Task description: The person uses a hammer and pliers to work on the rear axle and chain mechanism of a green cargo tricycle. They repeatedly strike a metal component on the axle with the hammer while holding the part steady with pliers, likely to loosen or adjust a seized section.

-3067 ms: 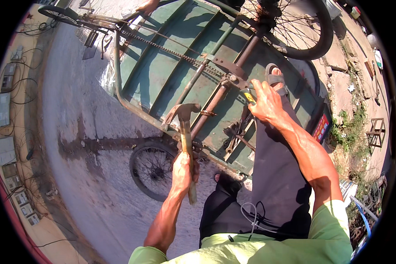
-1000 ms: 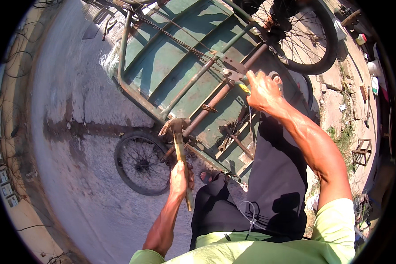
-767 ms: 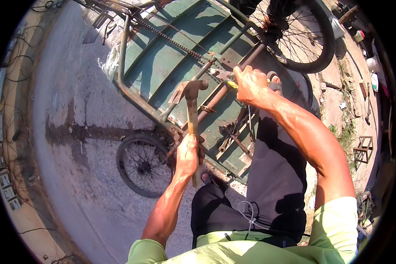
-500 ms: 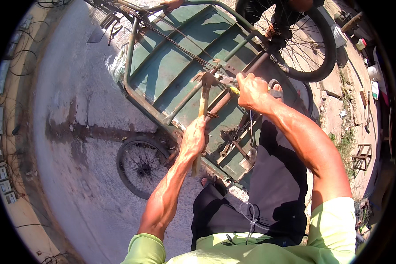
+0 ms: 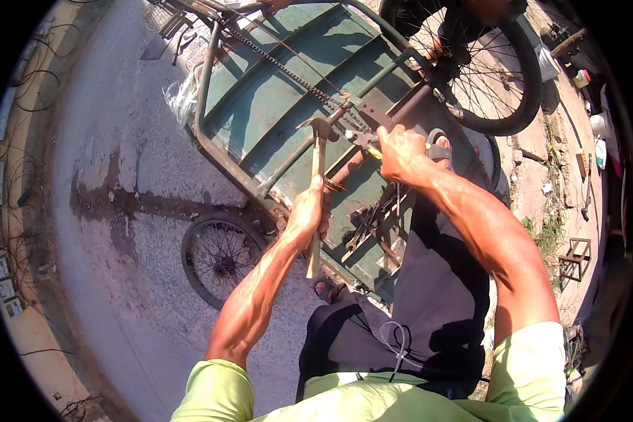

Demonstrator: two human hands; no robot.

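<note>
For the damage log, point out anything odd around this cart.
The cart looks upended: its ribbed panel and axle face the camera. Frayed white strands bunch loosely beside its frame, and a dark stain marks the pavement; whether it's wet is unclear.

Hard Sunlight, Fisheye View

Direct sun casts dark, crisp-edged shadows on the green cart bed (image 5: 246, 119) and trousers (image 5: 436, 295); the right sleeve (image 5: 531, 362) glares pale. Outlines bend near the blackened margins, where detail softens.

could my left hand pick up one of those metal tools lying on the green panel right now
Probably not as it is: your left hand is wrapped around the hammer. Otherwise the metal tools look close by, with nothing seen in between.
</note>
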